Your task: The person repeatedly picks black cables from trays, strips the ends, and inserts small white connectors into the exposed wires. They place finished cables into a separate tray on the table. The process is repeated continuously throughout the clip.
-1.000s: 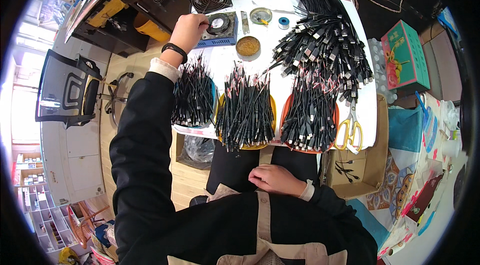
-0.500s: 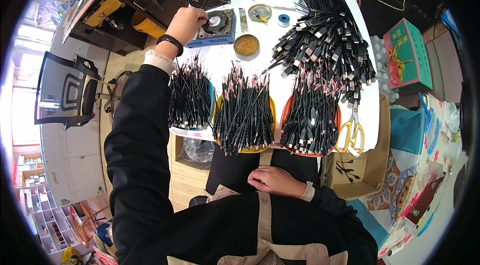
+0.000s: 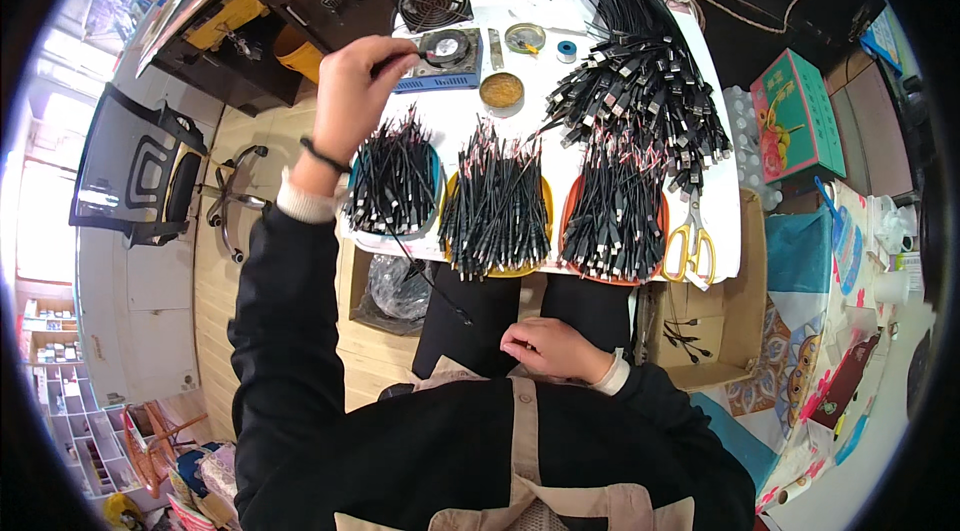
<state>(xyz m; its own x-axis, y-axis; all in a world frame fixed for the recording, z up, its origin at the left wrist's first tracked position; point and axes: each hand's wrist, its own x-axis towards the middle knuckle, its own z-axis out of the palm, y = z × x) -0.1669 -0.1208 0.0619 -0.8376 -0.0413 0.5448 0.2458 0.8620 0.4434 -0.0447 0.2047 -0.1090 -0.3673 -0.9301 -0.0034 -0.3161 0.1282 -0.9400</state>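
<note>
Three trays of black cables [image 3: 497, 211] are laid on white table [image 3: 725, 231]; left hand [image 3: 358, 91] pinched shut above, right hand [image 3: 548, 349] curled below, grip unclear.

Black top on this worker, long sleeves running all the way down both arms, the fabric plain and dark with soft folds at the elbows. A pale cuff peeks out at each wrist, cream or off-white, ribbed on the left one. Around the wrist of the left hand [image 3: 352, 99] there's a thin dark band. The right hand [image 3: 548, 348] is bare, no ring that I can make out. Down the front, tan apron straps cross the black cloth, one strip running straight up the middle.
</note>
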